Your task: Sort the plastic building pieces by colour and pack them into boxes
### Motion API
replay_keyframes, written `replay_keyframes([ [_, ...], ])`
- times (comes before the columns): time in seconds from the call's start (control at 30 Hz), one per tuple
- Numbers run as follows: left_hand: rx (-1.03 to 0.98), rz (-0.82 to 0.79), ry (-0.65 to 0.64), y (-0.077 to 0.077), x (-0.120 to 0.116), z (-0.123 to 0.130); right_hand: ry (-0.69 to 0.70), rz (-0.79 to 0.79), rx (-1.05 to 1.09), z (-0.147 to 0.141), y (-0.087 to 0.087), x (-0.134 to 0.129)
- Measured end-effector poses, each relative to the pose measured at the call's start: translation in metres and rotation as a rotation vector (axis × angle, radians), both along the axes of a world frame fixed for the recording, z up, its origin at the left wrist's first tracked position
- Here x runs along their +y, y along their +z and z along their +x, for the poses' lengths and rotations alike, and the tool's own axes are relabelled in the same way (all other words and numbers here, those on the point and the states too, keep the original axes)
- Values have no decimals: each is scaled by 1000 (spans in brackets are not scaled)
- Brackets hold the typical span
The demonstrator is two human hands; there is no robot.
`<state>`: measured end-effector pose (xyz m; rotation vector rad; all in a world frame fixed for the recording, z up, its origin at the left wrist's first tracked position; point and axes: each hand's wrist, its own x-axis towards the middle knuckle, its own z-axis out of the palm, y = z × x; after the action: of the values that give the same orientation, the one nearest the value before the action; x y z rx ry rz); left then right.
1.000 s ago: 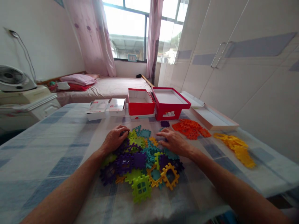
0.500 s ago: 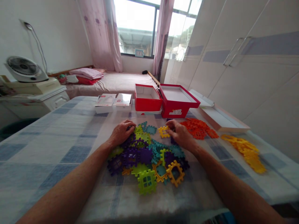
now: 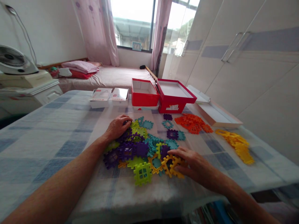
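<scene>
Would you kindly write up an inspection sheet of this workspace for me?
Surface: blue-and-white checked cloth.
Job's things: mixed-colour pile of notched pieces in the middle; orange pile and yellow pile to the right.
Clutter: two red boxes, two white boxes and an open pale box toward the far side.
Hands: left hand at the mixed-colour pile's left edge, grip unclear; right hand grips a yellow piece.
Cables: one cable on the left wall.
Surroundings: bed and window behind, wardrobe right, fan left.
</scene>
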<state>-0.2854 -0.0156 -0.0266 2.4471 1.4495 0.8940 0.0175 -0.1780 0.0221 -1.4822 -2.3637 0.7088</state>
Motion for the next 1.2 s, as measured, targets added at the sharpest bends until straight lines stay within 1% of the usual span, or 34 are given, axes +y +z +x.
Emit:
replay_keyframes([
  [0.1,3,-6,0,2,-1,1,-35,41,28,-1,-1,0],
  [0.23,-3,-15,-14,0,1,-1,-99,93,111,-2,-2,-12],
  [0.33,6,-27,-20,-4,4,-3,-143,18,207,0,-7,-22],
  [0.4,3,-27,-24,-6,7,-5,-216,-16,305,12,-10,-23],
  [0.43,-1,-28,-26,-6,7,-5,-276,-4,354,22,-11,-21],
  [0.5,-6,-31,-33,-6,8,-6,-440,85,405,53,-13,-12],
  [0.53,-8,-32,-33,-6,7,-5,-536,153,396,73,-13,-6],
  [0.57,-10,-33,-33,-6,7,-5,-636,232,351,94,-14,1],
  [0.63,-13,-27,-28,-5,7,-5,-815,340,261,139,-17,15],
  [0.7,-14,-22,-24,-5,7,-5,-928,360,151,177,-20,26],
  [0.73,-14,-20,-23,-5,7,-5,-963,358,79,192,-21,29],
  [0.8,-12,-21,-23,-5,7,-5,-981,404,-85,210,-21,32],
  [0.87,-9,-21,-21,-4,5,-4,-963,540,-251,212,-20,33],
  [0.93,-6,-17,-21,-2,3,-3,-930,676,-339,198,-16,33],
  [0.97,-8,-15,-21,-2,2,-2,-901,692,-325,185,-13,33],
  [1.0,-8,-11,-20,-1,1,-2,-852,663,-273,170,-10,33],
  [1.03,-10,-9,-17,-1,1,-1,-786,599,-191,151,-6,32],
  [1.07,-12,-2,-13,-1,1,-1,-687,496,-89,131,-3,31],
  [1.1,-14,4,-12,-1,1,0,-551,402,-9,109,-1,29],
  [1.13,-16,11,-11,-2,2,0,-401,325,15,86,1,26],
  [1.2,-18,22,-13,-3,2,0,-112,257,20,44,2,21],
])
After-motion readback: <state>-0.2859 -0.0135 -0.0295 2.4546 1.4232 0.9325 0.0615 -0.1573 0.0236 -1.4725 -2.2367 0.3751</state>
